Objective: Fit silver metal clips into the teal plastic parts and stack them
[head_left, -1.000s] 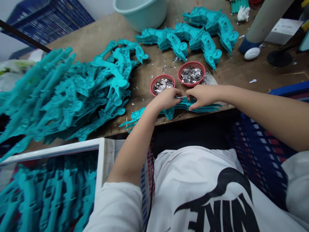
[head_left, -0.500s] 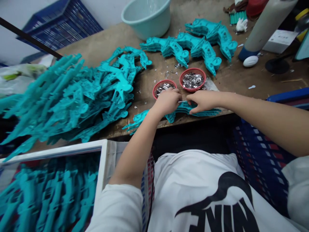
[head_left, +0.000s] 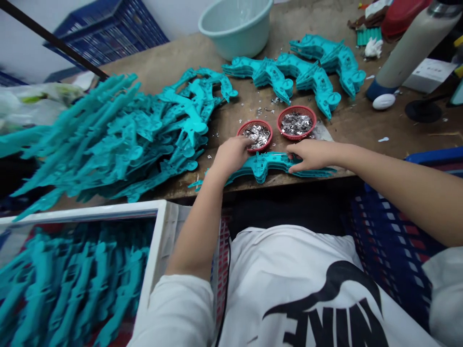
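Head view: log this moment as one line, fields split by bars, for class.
left hand: at left red basket | right hand: at teal stack | right red basket: holds metal bits

pale wall (head_left: 183, 17) at top left, plain, bluish-grey. brown table (head_left: 157, 60) slants across the room, top stained, front edge worn. blue crate (head_left: 121, 36) stands near the wall; dark bar (head_left: 54, 39) crosses in front. light dim; deep shadow under table.
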Demonstrator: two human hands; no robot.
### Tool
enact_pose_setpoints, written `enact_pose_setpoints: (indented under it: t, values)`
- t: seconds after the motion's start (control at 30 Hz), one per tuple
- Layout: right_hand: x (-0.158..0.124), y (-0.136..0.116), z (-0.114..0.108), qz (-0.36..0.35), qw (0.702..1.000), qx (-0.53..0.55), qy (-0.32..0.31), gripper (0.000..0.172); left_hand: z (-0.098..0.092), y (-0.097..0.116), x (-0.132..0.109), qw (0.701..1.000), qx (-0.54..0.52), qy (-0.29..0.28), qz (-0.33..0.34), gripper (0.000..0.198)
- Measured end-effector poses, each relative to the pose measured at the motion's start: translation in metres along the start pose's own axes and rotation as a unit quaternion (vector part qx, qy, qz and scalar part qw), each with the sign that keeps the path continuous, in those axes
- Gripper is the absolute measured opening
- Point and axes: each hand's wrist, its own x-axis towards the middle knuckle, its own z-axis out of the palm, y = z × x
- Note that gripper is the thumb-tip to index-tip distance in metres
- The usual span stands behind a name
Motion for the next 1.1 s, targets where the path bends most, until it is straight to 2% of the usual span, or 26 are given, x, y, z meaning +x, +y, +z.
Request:
enact_pose_setpoints:
  t: [0.1, 0.17, 0.23, 0.3, 0.43, 0.53, 0.6, 0.67, 0.77, 0.83, 0.9, 0.93, 1.0, 1.03, 1.1]
  values:
    - [-0.001, 0.002, 0.000, 0.001, 1.000, -0.003, 0.001, 0.037, 0.007, -0.023, -0.027, 0.996, -0.082, 0.003, 0.042, 0.070]
    - [0.000, 0.004, 0.001, 0.003, 1.000, -0.003, 0.003, 0.036, 0.010, -0.033, -0.040, 0.992, -0.116, 0.003, 0.047, 0.079]
    - [0.000, 0.004, 0.003, 0.008, 1.000, -0.004, 0.004, 0.035, 0.011, -0.036, -0.045, 0.993, -0.113, -0.018, 0.034, 0.090]
    - [-0.001, 0.004, 0.003, 0.013, 1.000, -0.007, 0.003, 0.035, 0.010, -0.033, -0.043, 0.997, -0.059, -0.055, 0.013, 0.093]
    - [-0.009, 0.003, -0.004, -0.010, 1.000, -0.018, -0.008, 0.028, 0.012, -0.017, -0.033, 0.995, 0.040, -0.091, -0.020, 0.065]
    - [-0.021, 0.011, -0.017, -0.020, 0.999, -0.006, 0.042, 0.034, 0.021, -0.009, -0.030, 0.995, 0.051, -0.083, -0.033, 0.055]
    - [-0.027, 0.023, -0.025, 0.014, 0.995, -0.002, 0.095, 0.041, 0.027, -0.007, -0.031, 0.995, 0.055, -0.074, -0.040, 0.053]
    - [-0.027, 0.042, -0.029, 0.058, 0.992, -0.023, 0.110, 0.043, 0.031, -0.006, -0.032, 0.995, 0.053, -0.065, -0.046, 0.049]
    - [-0.018, 0.068, -0.026, 0.123, 0.988, -0.088, 0.033, 0.040, 0.035, -0.006, -0.034, 0.996, 0.041, -0.055, -0.054, 0.044]
    - [-0.012, 0.075, -0.021, 0.165, 0.978, -0.128, -0.021, 0.039, 0.036, -0.005, -0.034, 0.997, 0.031, -0.049, -0.059, 0.043]
    - [-0.010, 0.067, -0.016, 0.175, 0.974, -0.143, -0.003, 0.042, 0.038, -0.005, -0.035, 0.997, 0.019, -0.044, -0.064, 0.040]
    - [-0.010, 0.059, -0.014, 0.151, 0.978, -0.138, 0.030, 0.046, 0.039, -0.005, -0.035, 0.997, 0.014, -0.041, -0.066, 0.039]
    - [-0.010, 0.035, -0.009, 0.044, 0.990, -0.110, 0.079, 0.054, 0.039, -0.005, -0.037, 0.997, 0.007, -0.037, -0.068, 0.038]
    - [-0.009, 0.022, -0.006, -0.026, 0.991, -0.098, 0.085, 0.059, 0.038, -0.005, -0.038, 0.997, 0.006, -0.037, -0.069, 0.039]
    - [-0.002, -0.004, 0.002, -0.149, 0.981, -0.109, 0.059, 0.081, 0.034, -0.003, -0.040, 0.997, 0.009, -0.044, -0.064, 0.040]
